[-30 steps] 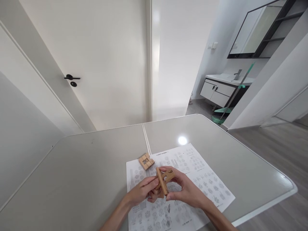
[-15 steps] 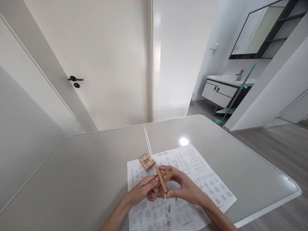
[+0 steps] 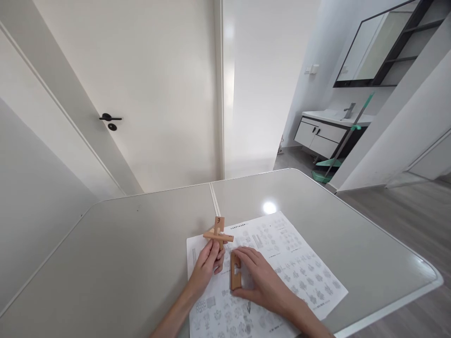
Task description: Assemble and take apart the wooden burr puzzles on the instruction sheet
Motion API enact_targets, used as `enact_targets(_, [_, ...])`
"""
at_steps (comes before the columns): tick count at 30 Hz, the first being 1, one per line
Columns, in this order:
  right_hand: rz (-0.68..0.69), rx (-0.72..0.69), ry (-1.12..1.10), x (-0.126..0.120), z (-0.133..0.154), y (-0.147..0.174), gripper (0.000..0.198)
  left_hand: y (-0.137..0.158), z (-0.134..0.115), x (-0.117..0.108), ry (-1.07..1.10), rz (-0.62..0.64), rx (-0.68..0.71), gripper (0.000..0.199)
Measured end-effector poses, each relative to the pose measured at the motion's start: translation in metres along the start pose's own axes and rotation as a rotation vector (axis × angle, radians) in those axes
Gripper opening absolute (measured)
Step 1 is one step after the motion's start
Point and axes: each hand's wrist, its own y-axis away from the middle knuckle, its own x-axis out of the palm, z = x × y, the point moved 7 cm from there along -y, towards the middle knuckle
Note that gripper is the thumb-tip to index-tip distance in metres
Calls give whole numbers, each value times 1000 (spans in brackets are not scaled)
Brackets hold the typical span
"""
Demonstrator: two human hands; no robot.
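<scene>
Wooden puzzle pieces (image 3: 226,238), set crosswise, are pinched in my left hand (image 3: 205,268). The upright one bears a dark mark near its top. My right hand (image 3: 262,280) has thumb and fingers at the two ends of a notched wooden puzzle piece (image 3: 235,280). That piece is apart from the crossed ones, just over the printed sheet (image 3: 310,244). Rows of small puzzle drawings cover the sheet. Behind the crossed pieces, the other wooden block is mostly hidden.
The grey table (image 3: 116,263) has a pale seam and a white rim. Beyond its far edge stands a white door (image 3: 158,94) with a black handle. A sink cabinet (image 3: 320,134) and a green dustpan (image 3: 321,176) are in the room at right.
The notched piece has come apart from the crossed pieces. My left hand has moved up and left with the crossed pieces; my right hand keeps the notched piece lower, by the sheet.
</scene>
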Motion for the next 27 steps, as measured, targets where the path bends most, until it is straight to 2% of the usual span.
enact_targets(4, [-144, 75, -130, -18, -9, -1, 70, 0, 0, 1, -46, 16, 4, 40])
enact_targets(7, [-294, 233, -435, -36, -21, 1, 57, 0, 0, 4, -102, 54, 18, 38])
enact_targets(10, [-372, 351, -763, -34, -23, -1, 53, 2, -1, 11, -165, 97, 35, 39])
enact_targets(12, [-378, 345, -884, -25, -16, -5, 59, 3, -3, 14, -194, 110, 48, 41])
enact_targets(18, [-361, 349, -997, 2, -4, -12, 68, 5, -10, 16, -216, 98, 78, 41])
enact_targets(22, [-330, 310, -1006, 1, 1, -15, 67, 6, -4, 18, -243, 123, 66, 43])
enact_targets(27, [-284, 282, -1002, 1, 6, -20, 70, 10, 6, 23, -400, 174, 6, 48])
